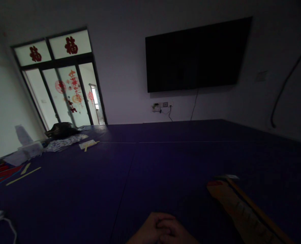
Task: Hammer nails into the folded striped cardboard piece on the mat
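Observation:
At the bottom middle of the head view my left hand (150, 227) and my right hand (176, 231) rest together, fingers folded over each other, above the dark blue tabletop (150, 183). Both are closed, and no object shows in them. Their lower parts run out of the picture. To the right of my hands lies a long yellow-brown flat piece (238, 206) with a red end and dark marks. Along it runs a thin wooden-looking strip (257, 211), with a small pale item (230, 176) at its far end. Dim light hides what these are exactly.
Far left on the table are a black bag (62, 130), patterned sheets (64, 142), a clear box (32, 149), yellow strips (23, 176) and red and blue pieces (3, 174). A white cable (10, 225) lies near left. A television (196, 56) hangs beyond.

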`<state>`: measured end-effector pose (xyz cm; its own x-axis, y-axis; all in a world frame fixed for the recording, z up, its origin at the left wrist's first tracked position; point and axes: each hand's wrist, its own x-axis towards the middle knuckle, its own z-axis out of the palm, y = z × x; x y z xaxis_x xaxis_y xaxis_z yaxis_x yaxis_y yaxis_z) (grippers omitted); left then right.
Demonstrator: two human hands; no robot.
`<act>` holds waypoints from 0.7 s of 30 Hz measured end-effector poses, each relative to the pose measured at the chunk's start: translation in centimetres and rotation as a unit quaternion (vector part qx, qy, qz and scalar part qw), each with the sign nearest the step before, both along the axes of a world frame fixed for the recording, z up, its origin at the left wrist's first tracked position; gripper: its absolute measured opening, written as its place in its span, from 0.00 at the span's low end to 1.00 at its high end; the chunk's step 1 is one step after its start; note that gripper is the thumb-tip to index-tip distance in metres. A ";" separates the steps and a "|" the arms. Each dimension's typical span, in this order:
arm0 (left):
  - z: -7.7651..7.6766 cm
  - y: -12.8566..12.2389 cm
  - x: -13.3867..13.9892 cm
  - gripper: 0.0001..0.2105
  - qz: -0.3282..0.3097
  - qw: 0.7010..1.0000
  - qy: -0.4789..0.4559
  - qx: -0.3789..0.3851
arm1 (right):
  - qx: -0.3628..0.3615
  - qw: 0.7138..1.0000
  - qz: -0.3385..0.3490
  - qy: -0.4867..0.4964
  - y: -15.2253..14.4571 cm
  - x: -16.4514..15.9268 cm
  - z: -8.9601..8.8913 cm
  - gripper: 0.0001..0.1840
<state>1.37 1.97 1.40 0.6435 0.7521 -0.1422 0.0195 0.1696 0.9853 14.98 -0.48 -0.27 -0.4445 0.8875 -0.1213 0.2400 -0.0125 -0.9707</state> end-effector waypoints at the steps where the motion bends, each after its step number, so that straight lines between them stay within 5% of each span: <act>1: 0.0 0.0 0.0 0.21 0.000 1.000 0.002 -0.001 | 0.001 1.000 0.002 0.001 0.0 0.0 0.0 0.21; 21: 0.7 -0.3 -0.2 0.21 -0.006 0.999 0.034 0.031 | 0.027 1.000 0.001 -0.008 0.0 0.2 -0.7 0.20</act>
